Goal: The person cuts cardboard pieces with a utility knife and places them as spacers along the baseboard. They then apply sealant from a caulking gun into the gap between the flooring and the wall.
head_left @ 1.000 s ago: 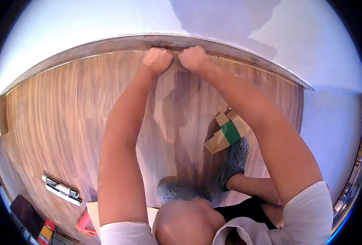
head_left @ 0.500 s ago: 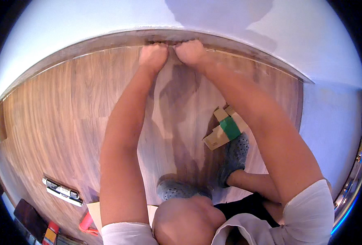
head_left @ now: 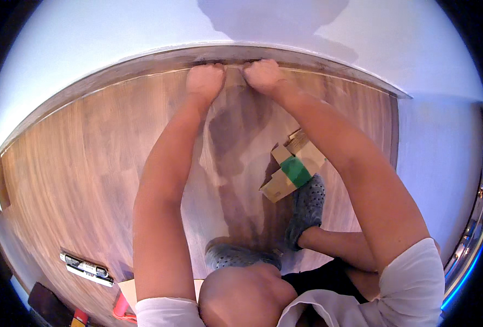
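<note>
Both my arms stretch forward to the brown wooden baseboard (head_left: 143, 66) at the foot of the white wall. My left hand (head_left: 205, 82) is closed and rests low against the board, knuckles up. A short gap to its right, my right hand (head_left: 263, 75) is closed the same way. A thin pale line (head_left: 127, 79), perhaps a strip or a seam, runs where board and floor meet, and both hands sit on it. Whatever the fingers grip is hidden beneath them.
An open cardboard box (head_left: 278, 186) with a green band lies by my right clog (head_left: 308, 203). My left clog (head_left: 233, 255) is farther left. Narrow black-and-white packages (head_left: 86, 268) lie on the wood floor at lower left, near a red object (head_left: 122, 306) and a dark item (head_left: 48, 305).
The gap between my hands has widened a little, with the right hand farther to the right. Both hands stay closed at the baseboard. The whole view has shifted slightly.
</note>
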{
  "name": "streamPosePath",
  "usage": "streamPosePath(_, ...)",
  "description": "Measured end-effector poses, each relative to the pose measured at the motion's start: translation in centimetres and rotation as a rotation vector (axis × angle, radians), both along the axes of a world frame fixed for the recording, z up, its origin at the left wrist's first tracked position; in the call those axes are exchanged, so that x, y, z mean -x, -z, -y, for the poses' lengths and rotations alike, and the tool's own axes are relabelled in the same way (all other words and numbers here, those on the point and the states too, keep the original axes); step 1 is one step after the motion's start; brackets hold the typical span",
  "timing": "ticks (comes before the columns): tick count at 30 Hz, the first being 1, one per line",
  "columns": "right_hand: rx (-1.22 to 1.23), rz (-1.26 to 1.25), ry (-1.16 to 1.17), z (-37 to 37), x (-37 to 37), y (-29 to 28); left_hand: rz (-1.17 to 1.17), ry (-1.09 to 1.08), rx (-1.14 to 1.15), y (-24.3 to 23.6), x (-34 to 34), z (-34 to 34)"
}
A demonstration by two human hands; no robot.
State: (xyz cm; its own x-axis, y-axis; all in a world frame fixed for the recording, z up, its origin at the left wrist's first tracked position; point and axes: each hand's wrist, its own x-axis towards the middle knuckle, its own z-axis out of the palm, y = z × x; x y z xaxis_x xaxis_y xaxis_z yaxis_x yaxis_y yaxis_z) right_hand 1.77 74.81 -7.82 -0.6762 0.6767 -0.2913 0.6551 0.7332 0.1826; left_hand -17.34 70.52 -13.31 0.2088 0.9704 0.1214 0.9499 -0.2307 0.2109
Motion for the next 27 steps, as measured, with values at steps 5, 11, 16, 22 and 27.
streamPosePath(5, -0.054, -0.071, -0.004, 0.2, 0.1, 0.6, -0.029, 0.010, -0.025, 0.2, -0.6, 0.2)
streamPosePath(11, -0.086, -0.053, -0.012, 0.0, 0.3, 1.6, -0.069, 0.075, 0.012, -0.8, -0.9, 0.4)
streamPosePath(16, -0.015, 0.025, -0.098, -0.6, 0.6, 0.6, -0.087, 0.042, 0.081, -1.5, -1.1, 0.1)
streamPosePath(22, -0.071, -0.065, -0.033, -0.4, -1.0, 0.5, -0.092, 0.111, 0.092, -2.2, -1.2, -0.4)
streamPosePath(27, -0.059, -0.062, -0.028, 0.3, -0.4, 0.3, -0.115, 0.121, 0.020, -1.6, -1.6, -0.1)
